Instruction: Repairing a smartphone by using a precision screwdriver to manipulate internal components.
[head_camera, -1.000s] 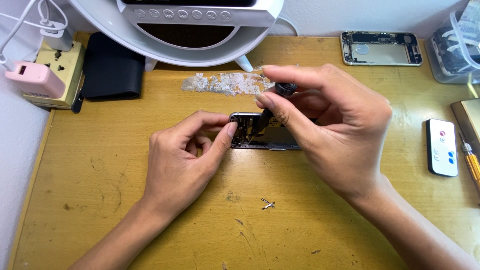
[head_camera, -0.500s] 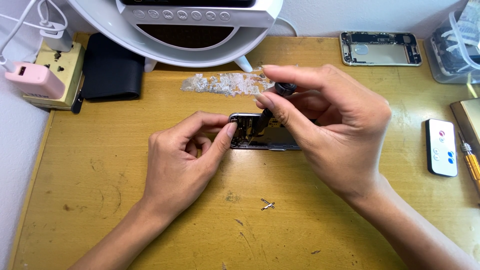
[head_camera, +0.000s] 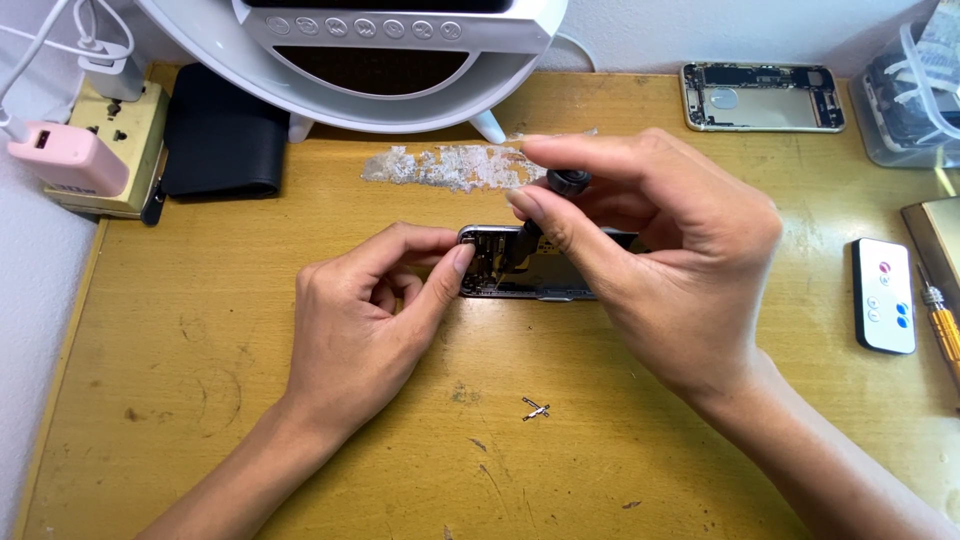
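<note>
Work surface: a worn yellow-brown wooden desk (head_camera: 200, 400) set against a white wall, its top scratched and stained.

Nearest the viewer, a small metal bracket (head_camera: 536, 408) lies loose on the desk, apart from both hands.

Beyond it, the left hand (head_camera: 365, 320) rests on the desk with fingers curled; thumb and forefinger pinch the left end of an opened phone chassis (head_camera: 520, 268), steadying it. The chassis lies flat at mid-desk, between the two hands, its right part hidden under the right hand.

The right hand (head_camera: 660, 270) is closed in a narrow grip on a small black-handled screwdriver (head_camera: 545, 210). Thumb and forefinger hold the shaft, the round cap sits above the fingertips, and the tool stands nearly upright with its tip down inside the chassis. Whether the tip sits in a screw cannot be told.

To the right, well apart, lie a small white remote (head_camera: 884, 296) and, at the desk edge, an orange-handled screwdriver (head_camera: 942, 330).

Further back, a patch of scraped, whitish residue (head_camera: 440, 166) marks the desk top. Behind it stands a white ring-shaped lamp device (head_camera: 400, 60). To its left are a black wallet (head_camera: 222, 140), a yellowed power strip (head_camera: 110, 150) and a pink charger (head_camera: 68, 160). At far right rear lies a second bare phone housing (head_camera: 762, 97), beside a clear plastic box (head_camera: 910, 90).
</note>
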